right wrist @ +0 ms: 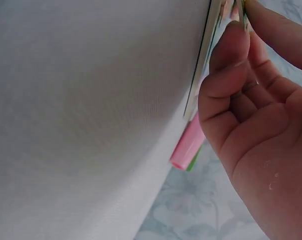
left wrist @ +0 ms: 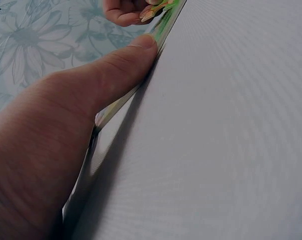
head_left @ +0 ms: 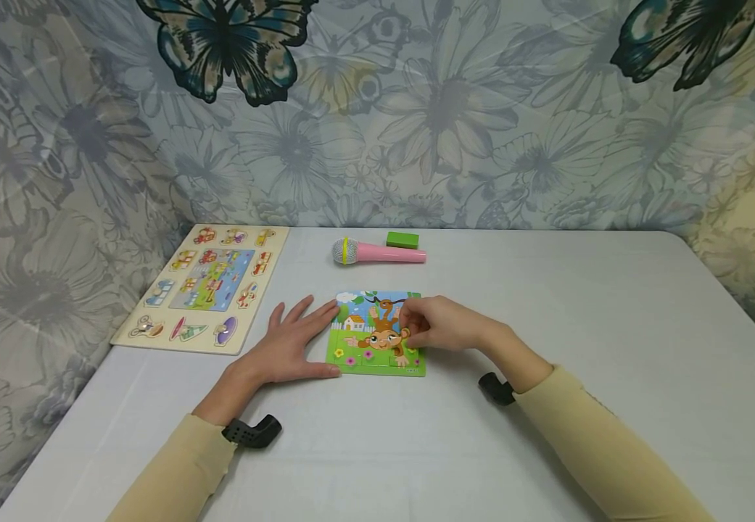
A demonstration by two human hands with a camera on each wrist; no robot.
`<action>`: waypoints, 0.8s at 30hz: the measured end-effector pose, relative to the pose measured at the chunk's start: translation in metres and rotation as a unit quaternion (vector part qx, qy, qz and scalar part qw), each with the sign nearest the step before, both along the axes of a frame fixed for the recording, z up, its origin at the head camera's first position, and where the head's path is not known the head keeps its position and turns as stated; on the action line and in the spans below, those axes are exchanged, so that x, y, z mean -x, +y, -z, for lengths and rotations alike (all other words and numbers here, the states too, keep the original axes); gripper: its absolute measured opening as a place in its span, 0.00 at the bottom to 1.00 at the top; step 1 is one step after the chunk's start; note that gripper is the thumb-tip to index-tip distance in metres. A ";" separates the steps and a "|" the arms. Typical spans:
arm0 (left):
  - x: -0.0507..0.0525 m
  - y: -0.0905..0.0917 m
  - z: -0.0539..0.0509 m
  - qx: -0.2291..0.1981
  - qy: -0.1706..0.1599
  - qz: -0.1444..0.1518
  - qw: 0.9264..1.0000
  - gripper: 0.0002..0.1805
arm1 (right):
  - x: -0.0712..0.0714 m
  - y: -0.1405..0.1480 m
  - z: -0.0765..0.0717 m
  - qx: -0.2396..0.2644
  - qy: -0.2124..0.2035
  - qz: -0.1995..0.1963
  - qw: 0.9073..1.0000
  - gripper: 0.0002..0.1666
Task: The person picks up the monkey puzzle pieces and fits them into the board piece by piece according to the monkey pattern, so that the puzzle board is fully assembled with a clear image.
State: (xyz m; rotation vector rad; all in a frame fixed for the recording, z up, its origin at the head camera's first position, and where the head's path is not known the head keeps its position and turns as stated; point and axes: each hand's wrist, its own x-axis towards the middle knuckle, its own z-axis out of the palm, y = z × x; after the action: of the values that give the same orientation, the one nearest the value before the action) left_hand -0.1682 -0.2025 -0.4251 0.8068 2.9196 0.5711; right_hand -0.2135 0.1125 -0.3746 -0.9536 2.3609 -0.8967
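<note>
A small jigsaw puzzle with a monkey, a house and flowers lies flat on the white table. My left hand is spread at its left side, the thumb and fingertips touching the edge. Over the puzzle's right side, my right hand pinches a thin puzzle piece between thumb and fingers, tilted up from the board. Orange and green show on that puzzle piece in the left wrist view. From the head view, the right fingers hide most of it.
Behind the puzzle lie a pink toy microphone and a green block. A wooden peg puzzle board with vehicle pictures is at the left. Flower-and-butterfly fabric hangs behind the table.
</note>
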 end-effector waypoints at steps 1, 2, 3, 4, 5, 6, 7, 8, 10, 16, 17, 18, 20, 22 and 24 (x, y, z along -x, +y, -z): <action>0.000 0.000 0.000 0.000 0.000 0.000 1.000 0.58 | 0.000 0.000 0.000 -0.004 0.004 -0.001 1.000 0.10; 0.000 0.000 0.000 -0.001 0.000 0.000 1.000 0.58 | 0.000 -0.001 0.000 -0.007 0.008 -0.003 1.000 0.09; 0.000 0.000 0.000 -0.001 0.000 0.001 1.000 0.58 | 0.000 -0.001 0.001 -0.010 0.011 -0.004 1.000 0.09; 0.000 0.000 0.000 -0.002 0.000 0.001 1.000 0.58 | 0.000 -0.001 0.001 -0.013 0.014 -0.006 1.000 0.09; 0.000 0.000 0.000 -0.003 0.000 0.001 1.000 0.58 | 0.000 -0.002 0.001 -0.018 0.017 -0.007 1.000 0.09; 0.000 0.000 0.000 -0.004 0.001 0.002 1.000 0.58 | 0.000 -0.002 0.001 -0.021 0.019 -0.008 1.000 0.09; 0.000 0.000 0.000 -0.005 0.002 0.002 1.000 0.58 | 0.000 -0.002 0.002 -0.023 0.019 -0.009 1.000 0.09; 0.000 0.000 0.000 -0.005 0.003 0.003 1.000 0.58 | 0.001 -0.003 0.002 -0.026 0.018 -0.010 0.999 0.09; 0.000 -0.001 0.001 -0.004 0.003 0.003 1.000 0.58 | 0.000 -0.003 0.002 -0.029 0.017 -0.011 0.999 0.09; 0.001 -0.001 0.001 0.000 0.003 0.003 1.000 0.58 | -0.001 -0.004 0.001 -0.031 0.026 -0.022 0.999 0.08; 0.001 -0.001 0.001 0.001 0.002 0.002 1.000 0.58 | -0.002 -0.005 0.002 -0.031 0.029 -0.025 0.999 0.07; 0.001 -0.001 0.001 0.000 0.003 0.002 1.000 0.58 | -0.002 -0.005 0.001 -0.032 0.031 -0.027 0.999 0.07; 0.001 -0.001 0.001 0.004 0.000 0.000 1.000 0.58 | -0.004 -0.006 0.001 -0.033 0.034 -0.032 0.998 0.06; 0.001 -0.001 0.001 0.008 -0.003 -0.003 1.000 0.58 | -0.005 -0.007 0.001 -0.034 0.037 -0.037 0.998 0.07; 0.001 -0.002 0.002 0.010 -0.006 -0.004 1.000 0.58 | -0.006 -0.009 0.001 -0.036 0.039 -0.039 0.998 0.07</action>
State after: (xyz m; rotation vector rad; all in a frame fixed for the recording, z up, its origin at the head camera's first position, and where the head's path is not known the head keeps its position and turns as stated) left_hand -0.1697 -0.2041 -0.4269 0.7881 2.9145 0.5448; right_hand -0.2076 0.1037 -0.3752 -1.0618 2.3863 -0.7516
